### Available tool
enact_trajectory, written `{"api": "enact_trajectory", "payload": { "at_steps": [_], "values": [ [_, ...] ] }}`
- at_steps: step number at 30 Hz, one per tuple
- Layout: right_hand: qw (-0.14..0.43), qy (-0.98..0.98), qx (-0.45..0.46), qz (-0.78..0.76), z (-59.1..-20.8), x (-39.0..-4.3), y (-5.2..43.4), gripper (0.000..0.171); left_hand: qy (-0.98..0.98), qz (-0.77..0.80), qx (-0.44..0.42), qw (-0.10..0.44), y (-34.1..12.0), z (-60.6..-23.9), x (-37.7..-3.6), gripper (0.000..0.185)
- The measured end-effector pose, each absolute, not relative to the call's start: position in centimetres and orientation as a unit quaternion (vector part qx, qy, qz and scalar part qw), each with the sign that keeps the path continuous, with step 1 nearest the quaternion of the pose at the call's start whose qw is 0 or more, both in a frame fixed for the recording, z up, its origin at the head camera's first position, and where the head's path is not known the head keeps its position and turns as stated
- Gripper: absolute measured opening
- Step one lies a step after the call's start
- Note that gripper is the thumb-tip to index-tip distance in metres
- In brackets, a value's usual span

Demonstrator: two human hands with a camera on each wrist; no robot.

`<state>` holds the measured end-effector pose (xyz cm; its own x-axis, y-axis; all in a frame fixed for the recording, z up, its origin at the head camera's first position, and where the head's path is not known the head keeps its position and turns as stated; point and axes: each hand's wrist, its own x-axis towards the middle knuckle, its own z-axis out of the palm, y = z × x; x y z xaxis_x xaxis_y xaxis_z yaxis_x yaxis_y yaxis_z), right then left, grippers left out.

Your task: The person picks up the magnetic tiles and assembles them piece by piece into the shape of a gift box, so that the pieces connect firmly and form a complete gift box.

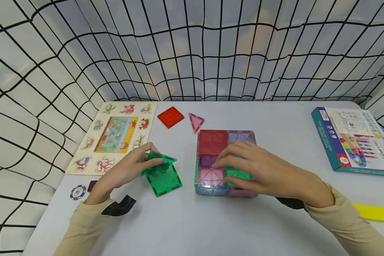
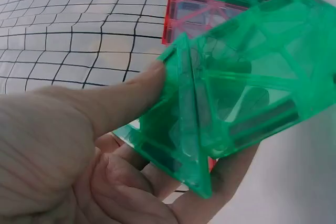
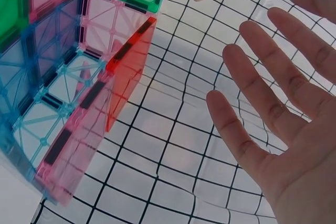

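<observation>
Presently in my left hand (image 1: 128, 169): thumb and fingers pinch a green triangle tile (image 2: 163, 121), and a green square tile (image 1: 164, 181) meets it at an angle, its far part free of my grip.
My right hand (image 1: 252, 165): released, fingers extended and parted, holding nothing; it lies over the right side of the tile box (image 1: 212, 191), and from the head view I cannot tell whether any fingertip brushes it.
Green pair's place: left of the tile box, with a strip of bare table (image 1: 179, 227) between.
Tile box: see-through blue, pink and green squares form its walls, with a red tile (image 1: 213, 142) at its far left corner; I cannot tell how firmly that one is joined.
Loose tiles: a red square (image 1: 170, 117) and a pink triangle (image 1: 196, 122) lie beyond the box, slightly left.
Outer table: picture board (image 1: 93, 156) on my left, cardboard box (image 1: 348, 138) at far right, yellow strip (image 1: 376, 212) near my right sleeve.
Step, as I judge it: joining tiles, with the green pair set up for the tile box.
Next move calls for: my right hand steadying the walls while my left lines up magnetic edges, pressing lightly so nothing folds.
</observation>
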<state>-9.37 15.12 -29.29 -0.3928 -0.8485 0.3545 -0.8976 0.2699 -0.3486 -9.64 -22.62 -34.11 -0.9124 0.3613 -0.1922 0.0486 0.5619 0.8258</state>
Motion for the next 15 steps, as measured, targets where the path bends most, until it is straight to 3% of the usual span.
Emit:
{"api": "enact_trajectory", "payload": {
  "at_steps": [8, 15],
  "values": [
    [0.028, -0.804, 0.539, 0.250, -29.1, -9.1, 14.8, 0.035, 0.862, 0.455, 0.110, 0.194, -22.0, -34.7, -9.1, 0.045],
    [0.032, -0.809, 0.517, 0.279, -28.8, -9.0, 14.6, 0.038, 0.875, 0.456, 0.097, 0.127, -22.2, -31.6, -8.1, 0.047]
  ]
}}
